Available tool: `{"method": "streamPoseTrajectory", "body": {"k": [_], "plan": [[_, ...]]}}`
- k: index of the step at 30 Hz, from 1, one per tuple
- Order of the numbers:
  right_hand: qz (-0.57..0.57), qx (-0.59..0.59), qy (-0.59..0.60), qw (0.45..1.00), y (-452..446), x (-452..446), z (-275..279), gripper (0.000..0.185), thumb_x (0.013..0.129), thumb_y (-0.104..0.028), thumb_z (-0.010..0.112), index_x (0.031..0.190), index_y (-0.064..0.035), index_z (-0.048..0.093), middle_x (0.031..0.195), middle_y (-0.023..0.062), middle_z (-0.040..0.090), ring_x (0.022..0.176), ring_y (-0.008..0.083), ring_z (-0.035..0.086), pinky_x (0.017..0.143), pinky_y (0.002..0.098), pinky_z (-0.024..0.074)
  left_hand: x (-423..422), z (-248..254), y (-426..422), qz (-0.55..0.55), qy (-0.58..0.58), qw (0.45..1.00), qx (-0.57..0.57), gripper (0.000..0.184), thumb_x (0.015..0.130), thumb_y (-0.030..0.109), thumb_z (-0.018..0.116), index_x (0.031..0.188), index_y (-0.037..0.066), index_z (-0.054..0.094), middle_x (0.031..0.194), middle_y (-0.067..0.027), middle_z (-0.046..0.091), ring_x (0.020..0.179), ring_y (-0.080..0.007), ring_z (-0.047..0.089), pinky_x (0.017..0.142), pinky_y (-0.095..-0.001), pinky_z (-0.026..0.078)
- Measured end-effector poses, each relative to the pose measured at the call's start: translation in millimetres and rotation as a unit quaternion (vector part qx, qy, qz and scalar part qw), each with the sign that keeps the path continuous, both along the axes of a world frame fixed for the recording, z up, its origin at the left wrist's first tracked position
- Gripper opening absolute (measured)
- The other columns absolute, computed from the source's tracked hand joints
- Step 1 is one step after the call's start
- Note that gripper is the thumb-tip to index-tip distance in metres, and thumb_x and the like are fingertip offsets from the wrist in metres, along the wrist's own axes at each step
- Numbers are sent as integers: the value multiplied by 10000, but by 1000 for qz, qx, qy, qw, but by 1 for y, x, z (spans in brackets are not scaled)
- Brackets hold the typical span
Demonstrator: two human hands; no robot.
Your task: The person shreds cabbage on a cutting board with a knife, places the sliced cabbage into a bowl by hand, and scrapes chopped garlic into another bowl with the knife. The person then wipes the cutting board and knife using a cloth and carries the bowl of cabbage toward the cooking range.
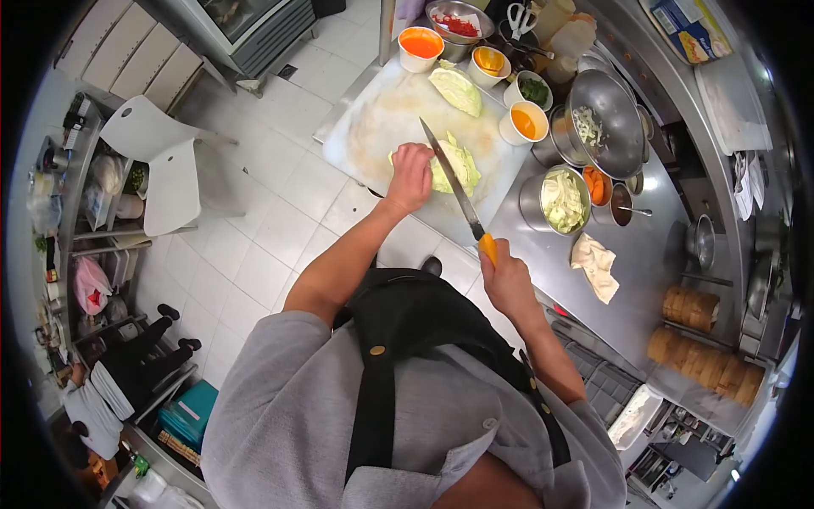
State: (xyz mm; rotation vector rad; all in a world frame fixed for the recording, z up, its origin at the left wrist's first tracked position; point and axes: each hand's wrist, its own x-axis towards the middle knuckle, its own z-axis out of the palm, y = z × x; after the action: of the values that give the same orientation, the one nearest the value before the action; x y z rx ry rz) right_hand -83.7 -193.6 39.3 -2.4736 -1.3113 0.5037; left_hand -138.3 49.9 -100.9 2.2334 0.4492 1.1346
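Observation:
My left hand [411, 176] rests with curled fingers on a piece of pale green cabbage [465, 163], holding it against the white cutting board [360, 127]. In my right hand [511, 278] is the yellow handle of a long kitchen knife [462, 197]. Its blade lies across the cabbage, just right of my left fingers, with the tip pointing to the far side of the board. Whether the edge has entered the cabbage I cannot tell. Another cabbage wedge [456, 91] lies farther up the board. Beside the board, a metal pot [527, 204] holds cut cabbage [563, 202].
Tubs of orange liquid, including one white tub [420, 53], line the board's far and right edges. A large metal bowl [623, 127], a container of carrots [597, 185] and a crumpled cloth [595, 267] are on the steel counter [632, 318]. Another person [110, 390] is at lower left.

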Motion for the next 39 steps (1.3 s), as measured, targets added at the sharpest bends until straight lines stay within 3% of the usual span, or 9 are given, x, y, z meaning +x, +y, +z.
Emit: {"method": "streamPoseTrajectory", "body": {"k": [17, 21, 24, 26, 27, 30, 35, 39], "plan": [[63, -147, 18, 987, 46, 10, 16, 330, 966, -229, 488, 1039, 75, 383, 661, 285, 585, 613, 459, 608, 566, 531, 502, 0, -6, 2, 2, 17, 1000, 2, 364, 661, 26, 558, 1026, 33, 548, 1046, -135, 512, 1005, -336, 461, 885, -458, 346], [24, -145, 102, 984, 80, 25, 0, 340, 976, -255, 475, 1074, 53, 370, 736, 355, 592, 700, 526, 594, 623, 578, 473, 2, -10, 3, 4, -3, 1000, 6, 352, 656, 40, 558, 1008, 42, 552, 1032, -131, 508, 995, -338, 458, 875, -461, 343], [11, -170, 115, 979, 74, 21, 13, 332, 976, -254, 473, 1074, 46, 369, 739, 357, 591, 696, 529, 592, 626, 581, 473, 1, -4, 0, 16, 4, 1000, 16, 348, 666, -1, 513, 1012, 20, 532, 1012, -163, 493, 966, -357, 454, 861, -468, 350], [67, -158, 67, 983, 39, 11, 28, 347, 973, -257, 476, 1093, 49, 365, 734, 356, 591, 682, 529, 592, 618, 582, 473, 3, -9, 4, 18, 4, 1000, 17, 354, 659, 29, 538, 1012, 44, 547, 1023, -143, 501, 981, -346, 452, 857, -470, 341], [25, -190, 88, 978, 30, 7, 34, 357, 968, -237, 474, 1091, 82, 371, 703, 299, 597, 673, 483, 616, 612, 562, 504, 3, -9, 2, 24, 4, 1000, 12, 357, 655, 43, 550, 1012, 57, 555, 1028, -132, 504, 989, -341, 452, 854, -470, 336], [-2, -156, 84, 984, 36, 10, -1, 386, 956, -256, 499, 1128, 60, 358, 691, 340, 587, 668, 528, 590, 592, 582, 473, 5, -11, 1, 34, 0, 999, 6, 364, 656, 38, 545, 1020, 58, 546, 1026, -130, 505, 981, -339, 450, 840, -468, 336], [23, -60, 60, 996, 77, 27, -106, 343, 952, -233, 508, 1084, 54, 375, 712, 323, 601, 675, 511, 592, 599, 582, 475, 4, -15, 2, 26, -10, 1000, 9, 354, 673, 16, 524, 1026, 52, 524, 1026, -140, 503, 972, -341, 451, 833, -465, 339], [52, -1, 27, 998, 67, 24, -73, 295, 957, -220, 491, 1070, 37, 399, 656, 314, 584, 649, 507, 593, 585, 578, 482, 5, -11, 0, 33, -30, 999, 6, 339, 692, -7, 510, 1028, 38, 507, 1024, -160, 499, 964, -352, 452, 834, -465, 350]]}}
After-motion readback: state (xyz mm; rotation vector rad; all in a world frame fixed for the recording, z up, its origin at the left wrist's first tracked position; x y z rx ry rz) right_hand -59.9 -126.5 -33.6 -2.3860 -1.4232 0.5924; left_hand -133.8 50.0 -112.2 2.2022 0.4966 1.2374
